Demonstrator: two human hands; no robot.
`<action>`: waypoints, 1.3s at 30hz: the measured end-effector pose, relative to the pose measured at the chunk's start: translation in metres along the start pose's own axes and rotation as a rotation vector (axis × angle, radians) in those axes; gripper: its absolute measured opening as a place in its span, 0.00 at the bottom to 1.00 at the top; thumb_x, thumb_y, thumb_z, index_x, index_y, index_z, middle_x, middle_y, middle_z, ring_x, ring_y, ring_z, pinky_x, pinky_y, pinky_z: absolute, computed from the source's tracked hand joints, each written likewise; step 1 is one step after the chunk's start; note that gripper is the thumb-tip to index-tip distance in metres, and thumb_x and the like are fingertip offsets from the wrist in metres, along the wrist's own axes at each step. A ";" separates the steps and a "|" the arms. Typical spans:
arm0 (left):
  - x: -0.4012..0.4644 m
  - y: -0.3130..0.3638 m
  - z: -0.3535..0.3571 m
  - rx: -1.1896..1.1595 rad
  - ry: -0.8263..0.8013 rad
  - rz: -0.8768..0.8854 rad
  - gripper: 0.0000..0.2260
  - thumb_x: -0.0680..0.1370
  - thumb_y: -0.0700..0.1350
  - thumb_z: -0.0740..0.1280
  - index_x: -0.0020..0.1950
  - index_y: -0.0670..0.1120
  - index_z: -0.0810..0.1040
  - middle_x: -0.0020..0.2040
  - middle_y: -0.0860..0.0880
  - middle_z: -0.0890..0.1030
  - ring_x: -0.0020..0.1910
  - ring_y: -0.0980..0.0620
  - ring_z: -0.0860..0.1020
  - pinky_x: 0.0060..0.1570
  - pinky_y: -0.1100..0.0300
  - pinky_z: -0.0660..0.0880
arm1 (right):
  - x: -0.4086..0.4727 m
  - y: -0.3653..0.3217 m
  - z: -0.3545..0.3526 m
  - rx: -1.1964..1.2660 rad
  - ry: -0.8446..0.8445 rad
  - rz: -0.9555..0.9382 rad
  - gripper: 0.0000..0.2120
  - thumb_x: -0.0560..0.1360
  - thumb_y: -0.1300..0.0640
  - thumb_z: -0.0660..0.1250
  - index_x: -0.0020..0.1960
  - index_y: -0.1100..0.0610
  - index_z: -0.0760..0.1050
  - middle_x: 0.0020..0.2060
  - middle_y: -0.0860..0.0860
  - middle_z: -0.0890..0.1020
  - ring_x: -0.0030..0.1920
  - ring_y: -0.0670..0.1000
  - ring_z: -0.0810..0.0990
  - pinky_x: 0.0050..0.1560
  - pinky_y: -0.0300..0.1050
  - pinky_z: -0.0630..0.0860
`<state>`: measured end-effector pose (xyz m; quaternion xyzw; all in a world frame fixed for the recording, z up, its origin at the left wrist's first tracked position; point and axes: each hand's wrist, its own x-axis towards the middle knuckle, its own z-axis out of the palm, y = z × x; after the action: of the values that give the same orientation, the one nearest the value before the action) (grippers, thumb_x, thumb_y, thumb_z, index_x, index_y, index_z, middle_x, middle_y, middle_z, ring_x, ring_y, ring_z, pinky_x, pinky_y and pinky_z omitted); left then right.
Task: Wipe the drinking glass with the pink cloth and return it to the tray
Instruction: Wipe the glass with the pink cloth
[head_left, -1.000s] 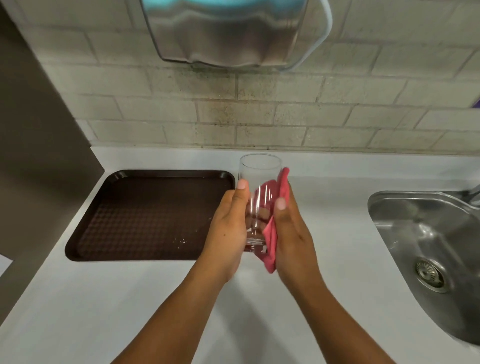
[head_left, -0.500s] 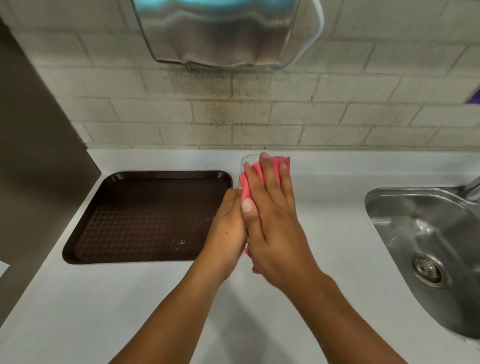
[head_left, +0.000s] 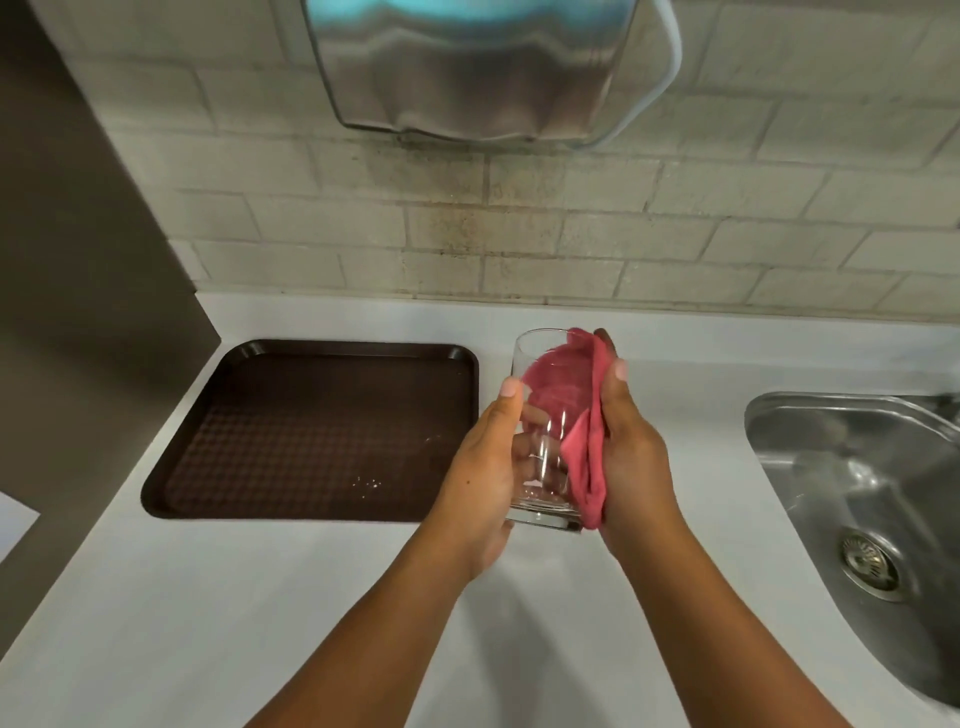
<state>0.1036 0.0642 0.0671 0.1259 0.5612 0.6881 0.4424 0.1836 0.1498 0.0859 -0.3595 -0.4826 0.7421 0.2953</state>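
Observation:
I hold a clear drinking glass (head_left: 540, 467) upright above the white counter, just right of the brown tray (head_left: 311, 431). My left hand (head_left: 483, 467) grips the glass from its left side, thumb up along the wall. My right hand (head_left: 631, 457) holds the pink cloth (head_left: 587, 447) against the right and far side of the glass. The cloth shows pink through the glass near the rim. The tray holds nothing but a few small droplets.
A steel sink (head_left: 857, 499) with a drain is sunk into the counter (head_left: 260, 623) at the right. A metal dispenser (head_left: 483, 67) hangs on the tiled wall above. A dark panel (head_left: 78, 260) bounds the left side.
My right hand with the cloth has swung from over the front of the glass back to its right side. The glass is visible again between my hands.

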 end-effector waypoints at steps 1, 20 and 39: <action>0.001 0.000 -0.001 -0.016 0.009 -0.002 0.36 0.74 0.69 0.63 0.64 0.37 0.78 0.54 0.31 0.87 0.47 0.38 0.86 0.53 0.40 0.84 | -0.005 0.006 -0.002 -0.008 0.002 0.031 0.38 0.71 0.28 0.58 0.71 0.50 0.77 0.58 0.58 0.87 0.57 0.60 0.87 0.62 0.61 0.82; 0.013 -0.012 -0.009 0.307 0.178 0.072 0.24 0.85 0.65 0.55 0.64 0.52 0.82 0.56 0.49 0.88 0.56 0.49 0.87 0.61 0.49 0.83 | -0.048 0.063 0.011 -0.448 -0.081 -0.235 0.24 0.77 0.28 0.48 0.69 0.13 0.41 0.82 0.30 0.52 0.82 0.43 0.61 0.79 0.52 0.68; 0.004 -0.006 -0.010 -0.011 0.088 0.077 0.28 0.77 0.65 0.66 0.67 0.45 0.81 0.59 0.40 0.88 0.58 0.39 0.88 0.57 0.44 0.86 | -0.020 0.018 0.010 -0.374 -0.110 -0.142 0.27 0.81 0.34 0.49 0.80 0.29 0.53 0.67 0.46 0.82 0.60 0.49 0.86 0.54 0.39 0.84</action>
<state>0.0975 0.0609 0.0575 0.1148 0.5710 0.7126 0.3911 0.1852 0.1222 0.0773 -0.3320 -0.6516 0.6354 0.2481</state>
